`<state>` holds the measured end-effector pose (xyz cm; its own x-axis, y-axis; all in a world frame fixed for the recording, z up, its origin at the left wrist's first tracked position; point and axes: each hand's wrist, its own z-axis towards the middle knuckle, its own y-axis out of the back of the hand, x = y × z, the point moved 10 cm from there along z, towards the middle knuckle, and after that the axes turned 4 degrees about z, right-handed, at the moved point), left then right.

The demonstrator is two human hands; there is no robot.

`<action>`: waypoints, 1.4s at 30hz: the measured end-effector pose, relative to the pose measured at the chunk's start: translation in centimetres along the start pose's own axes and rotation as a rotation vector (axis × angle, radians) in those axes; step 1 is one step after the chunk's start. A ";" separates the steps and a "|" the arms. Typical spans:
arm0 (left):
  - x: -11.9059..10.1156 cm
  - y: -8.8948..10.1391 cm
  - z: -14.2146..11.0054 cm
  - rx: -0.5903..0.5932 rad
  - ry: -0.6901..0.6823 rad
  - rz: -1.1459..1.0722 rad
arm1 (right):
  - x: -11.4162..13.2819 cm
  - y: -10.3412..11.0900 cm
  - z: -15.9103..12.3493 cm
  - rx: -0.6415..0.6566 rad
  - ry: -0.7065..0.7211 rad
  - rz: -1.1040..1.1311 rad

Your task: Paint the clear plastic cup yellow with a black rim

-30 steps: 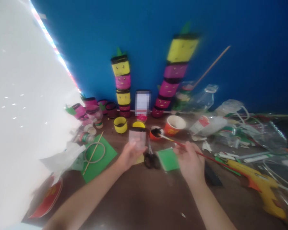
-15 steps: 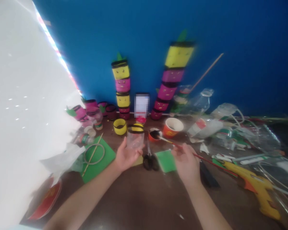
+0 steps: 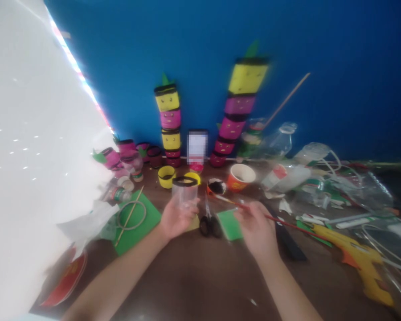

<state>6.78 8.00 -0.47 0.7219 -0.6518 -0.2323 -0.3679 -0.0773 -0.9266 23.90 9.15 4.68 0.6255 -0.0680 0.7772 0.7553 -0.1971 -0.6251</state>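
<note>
Left hand (image 3: 178, 218) curled around clear, black-rimmed plastic cup (image 3: 184, 194) | right hand (image 3: 259, 229) pinching slender red paintbrush (image 3: 284, 222)

My left forearm (image 3: 116, 272) slants in from the bottom edge, right forearm (image 3: 289, 278) rises steeper; I've got them converging. Left grip (image 3: 177, 220): palm roughly up, cupped, fingers (image 3: 190, 215) curled into a hold. Right grip (image 3: 259, 232): thumb and fingers pinched pen-style, wrist near straight. Grips apart, roughly level.
</note>
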 end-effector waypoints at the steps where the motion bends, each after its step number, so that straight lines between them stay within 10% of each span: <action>1: 0.1 -0.1 0.1 0.012 0.003 -0.008 | 0.1 -0.3 -0.2 0.019 0.003 -0.004; 42: 1.7 -1.8 -0.3 0.076 0.134 0.078 | 0.2 -0.9 -0.6 0.048 0.089 -0.124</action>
<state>8.48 6.77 0.90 0.6066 -0.7488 -0.2672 -0.3703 0.0313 -0.9284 23.22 8.74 5.41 0.5087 -0.1328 0.8507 0.8354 -0.1629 -0.5250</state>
